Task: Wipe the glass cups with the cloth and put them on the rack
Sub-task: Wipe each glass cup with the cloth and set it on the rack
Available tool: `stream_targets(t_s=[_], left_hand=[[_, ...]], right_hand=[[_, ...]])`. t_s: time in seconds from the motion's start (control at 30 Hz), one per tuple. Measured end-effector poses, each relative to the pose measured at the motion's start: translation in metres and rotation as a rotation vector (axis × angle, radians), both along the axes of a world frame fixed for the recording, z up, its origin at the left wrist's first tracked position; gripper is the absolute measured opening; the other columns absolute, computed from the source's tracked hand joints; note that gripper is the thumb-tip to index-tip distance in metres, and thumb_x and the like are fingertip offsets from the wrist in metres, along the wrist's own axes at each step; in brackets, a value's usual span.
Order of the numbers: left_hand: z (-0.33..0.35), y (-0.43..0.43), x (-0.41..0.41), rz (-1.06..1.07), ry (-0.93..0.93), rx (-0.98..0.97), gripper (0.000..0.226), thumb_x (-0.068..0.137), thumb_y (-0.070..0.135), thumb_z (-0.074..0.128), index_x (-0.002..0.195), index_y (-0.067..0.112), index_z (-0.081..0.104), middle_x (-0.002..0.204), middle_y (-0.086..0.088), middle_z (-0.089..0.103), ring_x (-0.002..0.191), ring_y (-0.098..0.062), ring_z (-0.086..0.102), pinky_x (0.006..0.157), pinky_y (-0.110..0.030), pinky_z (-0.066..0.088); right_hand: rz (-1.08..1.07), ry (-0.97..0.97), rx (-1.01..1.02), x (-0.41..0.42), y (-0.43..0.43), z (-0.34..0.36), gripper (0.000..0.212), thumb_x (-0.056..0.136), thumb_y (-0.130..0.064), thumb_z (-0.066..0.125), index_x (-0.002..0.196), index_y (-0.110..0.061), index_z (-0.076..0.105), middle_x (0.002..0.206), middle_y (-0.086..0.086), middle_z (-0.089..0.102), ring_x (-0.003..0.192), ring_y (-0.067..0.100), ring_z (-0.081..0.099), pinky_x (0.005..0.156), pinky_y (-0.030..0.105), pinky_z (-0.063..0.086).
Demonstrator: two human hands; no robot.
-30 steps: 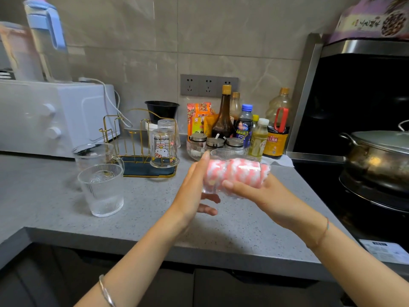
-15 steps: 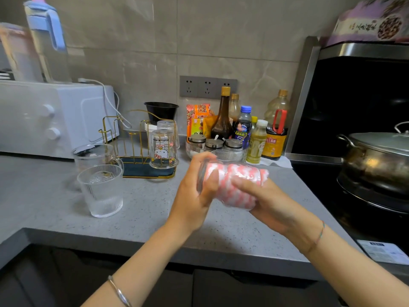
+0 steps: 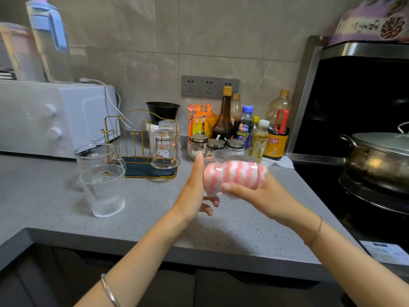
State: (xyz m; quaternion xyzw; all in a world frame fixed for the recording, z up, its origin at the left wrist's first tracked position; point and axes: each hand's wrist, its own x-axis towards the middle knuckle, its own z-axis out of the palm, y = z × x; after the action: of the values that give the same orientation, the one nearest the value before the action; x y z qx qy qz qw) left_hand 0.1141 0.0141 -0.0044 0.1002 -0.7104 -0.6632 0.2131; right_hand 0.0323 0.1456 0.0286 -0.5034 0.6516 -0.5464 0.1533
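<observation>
Plainly, from the head view, the glass cup [image 3: 212, 189] lies on its side in the air over the counter [image 3: 155, 218], long axis running left to right, with the pink-and-white cloth [image 3: 241, 175] stuffed inside. The right hand [image 3: 261, 193] clasps the cup, thumb across its near side. The left hand [image 3: 194, 189] is flat against the cup's left end, upper fingers straight. The rack [image 3: 143, 170] stands beyond and to the left, nearer the left hand, so I judge the cup must travel that way.
</observation>
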Motion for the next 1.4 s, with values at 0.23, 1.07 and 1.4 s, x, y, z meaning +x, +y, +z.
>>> stream_targets(t_s=[0.23,1.07,1.4], left_hand=[[-0.003,-0.001,-0.004,0.129,-0.049,-0.091,0.063,0.095,0.063,0.016,0.127,0.025,0.054,0.071,0.002,0.061,0.048,-0.003,0.052,0.041,-0.015,0.036],[0.002,-0.003,0.003,0.020,-0.130,0.016,0.073,0.089,0.071,0.016,0.108,0.016,0.061,0.080,-0.002,0.061,0.063,-0.011,0.054,0.047,-0.019,0.042],[-0.007,-0.004,0.003,0.110,0.335,-0.349,0.046,0.089,0.069,0.034,0.105,0.027,0.046,0.078,0.025,0.062,0.068,0.005,0.059,0.056,-0.010,0.045]], right_hand=[[0.129,-0.039,0.027,0.007,-0.001,-0.002,0.031,0.071,-0.006,0.076,0.101,-0.011,0.068,0.093,0.001,0.075,0.089,0.012,0.071,0.075,0.018,0.053],[0.073,0.025,0.073,0.003,-0.005,0.003,0.024,0.081,-0.014,0.070,0.100,-0.028,0.065,0.096,-0.012,0.073,0.091,0.005,0.069,0.075,0.014,0.052],[0.194,-0.438,-0.049,0.000,-0.002,-0.001,0.032,0.071,-0.011,0.070,0.103,-0.015,0.066,0.096,0.000,0.073,0.091,0.014,0.068,0.077,0.022,0.055]])
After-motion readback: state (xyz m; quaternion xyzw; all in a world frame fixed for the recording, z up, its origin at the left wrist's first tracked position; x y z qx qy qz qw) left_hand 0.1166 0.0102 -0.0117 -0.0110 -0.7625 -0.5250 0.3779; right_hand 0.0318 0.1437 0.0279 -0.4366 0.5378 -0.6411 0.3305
